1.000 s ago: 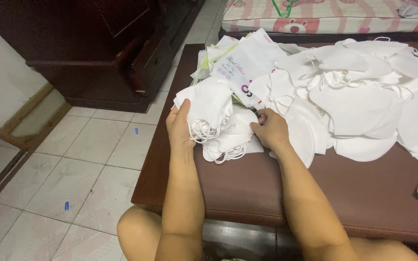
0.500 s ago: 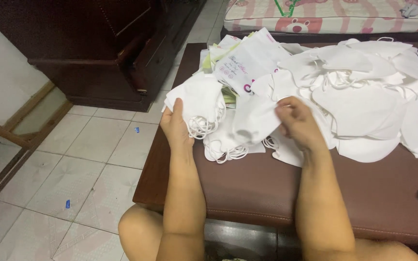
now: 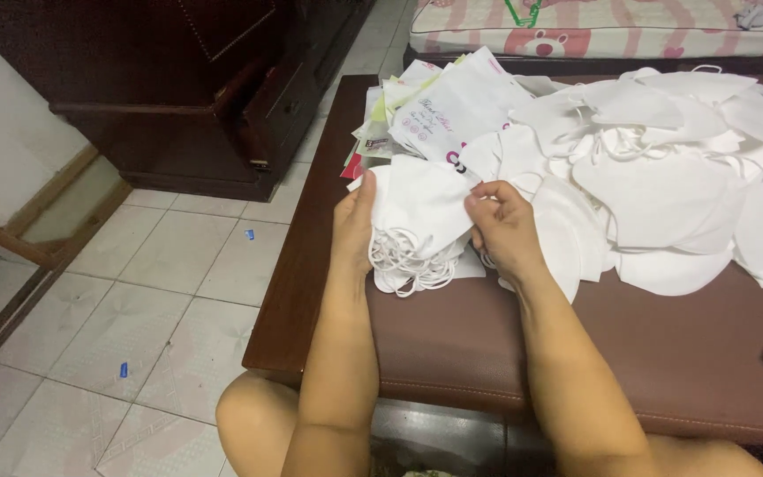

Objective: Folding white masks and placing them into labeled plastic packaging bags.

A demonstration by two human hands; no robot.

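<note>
Lying just beyond both hands, white flat packets (image 3: 457, 110) bear pink print; left hand (image 3: 355, 230) and right hand (image 3: 501, 230) clasp a mask stack (image 3: 417, 225), its lower layers hidden.

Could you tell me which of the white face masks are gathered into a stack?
The stack of white face masks held between both hands, at the table's left; the others lie loose in the heap.

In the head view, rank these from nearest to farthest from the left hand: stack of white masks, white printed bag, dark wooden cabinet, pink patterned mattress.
1. stack of white masks, held by the left hand.
2. white printed bag, just beyond.
3. dark wooden cabinet, far left.
4. pink patterned mattress, top right.
</note>
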